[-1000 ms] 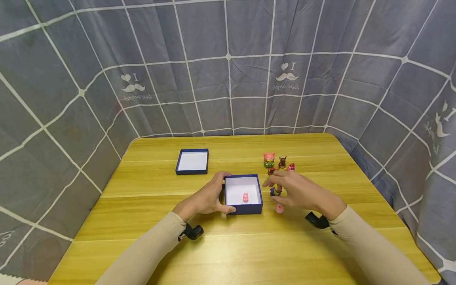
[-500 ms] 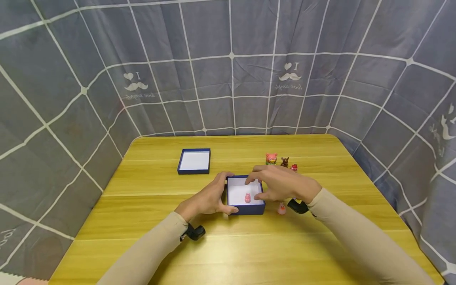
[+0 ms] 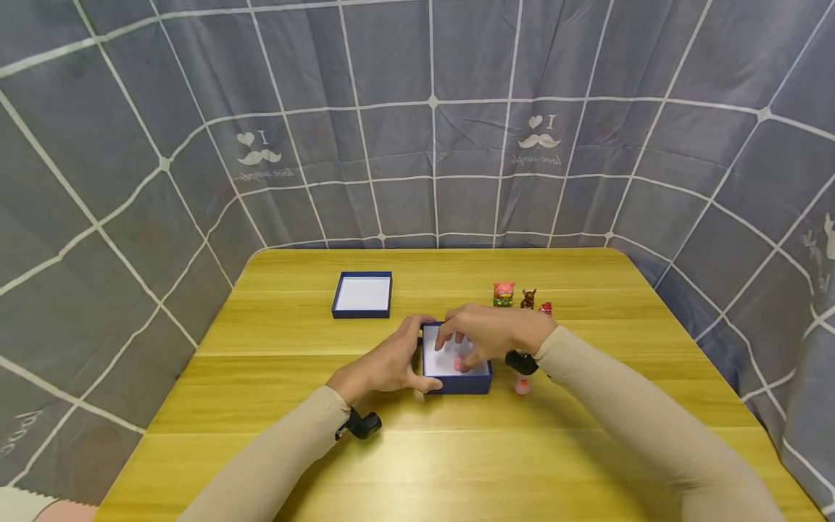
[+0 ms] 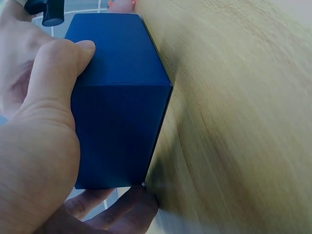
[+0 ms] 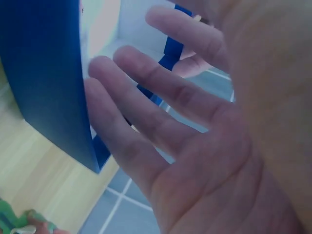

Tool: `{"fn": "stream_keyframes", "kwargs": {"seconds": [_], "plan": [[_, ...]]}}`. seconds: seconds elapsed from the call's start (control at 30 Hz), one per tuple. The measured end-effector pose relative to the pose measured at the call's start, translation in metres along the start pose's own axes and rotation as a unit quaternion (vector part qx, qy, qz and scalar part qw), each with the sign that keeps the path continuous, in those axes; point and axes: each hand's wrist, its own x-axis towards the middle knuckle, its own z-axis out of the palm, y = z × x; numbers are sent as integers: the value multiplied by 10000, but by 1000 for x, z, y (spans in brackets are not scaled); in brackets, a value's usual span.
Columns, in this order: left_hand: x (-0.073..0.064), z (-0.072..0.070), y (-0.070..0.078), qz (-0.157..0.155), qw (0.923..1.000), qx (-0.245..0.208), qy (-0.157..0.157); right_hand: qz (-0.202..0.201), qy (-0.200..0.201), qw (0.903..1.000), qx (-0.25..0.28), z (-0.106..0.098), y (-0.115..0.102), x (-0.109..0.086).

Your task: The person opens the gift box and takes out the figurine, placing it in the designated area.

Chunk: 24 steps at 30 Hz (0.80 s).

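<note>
In the head view, an open dark blue box [image 3: 459, 385] with a white inside sits on the table. My left hand [image 3: 388, 360] grips its left side, thumb on the near wall and fingers at the far corner; the left wrist view shows that thumb against the box's blue wall [image 4: 119, 126]. A small pink figurine [image 3: 459, 363] lies in the box, partly covered by my right thumb. My right hand [image 3: 489, 333] is over the box, fingers spread and dipping inside. From the right wrist view, its fingers [image 5: 141, 112] look loosely extended, with nothing seen between them; the thumb is hidden there.
A shallow blue lid [image 3: 362, 314] with a white inside lies behind and left. To the right stand a pink-and-green figurine [image 3: 504, 293], a brown one [image 3: 528, 299], a red one [image 3: 546, 309] and a pale pink one [image 3: 522, 385]. A grey checked curtain [image 3: 391, 145] surrounds the table.
My right hand has moved left from the figurines to over the box, and its fingers have gone down inside near the pink figurine. The left hand keeps its grip on the box.
</note>
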Motion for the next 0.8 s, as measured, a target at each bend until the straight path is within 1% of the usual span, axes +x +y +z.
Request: {"fn": "stream_keyframes", "kwargs": {"seconds": [0.13, 0.27, 0.37, 0.57, 0.7, 0.8], "plan": [[2, 1, 0, 28, 10000, 42, 2, -19, -271, 9996, 31, 1, 2, 8], [2, 2, -2, 38, 10000, 9, 16, 42, -488, 9987, 151, 3, 3, 12], [3, 2, -2, 38, 10000, -30, 4, 83, -527, 9984, 179, 3, 3, 13], [3, 3, -2, 31, 10000, -40, -29, 37, -542, 9985, 25, 7, 3, 17], [2, 2, -1, 31, 10000, -33, 24, 150, -625, 9979, 84, 9, 3, 20], [2, 2, 1, 8, 10000, -34, 61, 157, -628, 9978, 109, 8, 2, 21]]}}
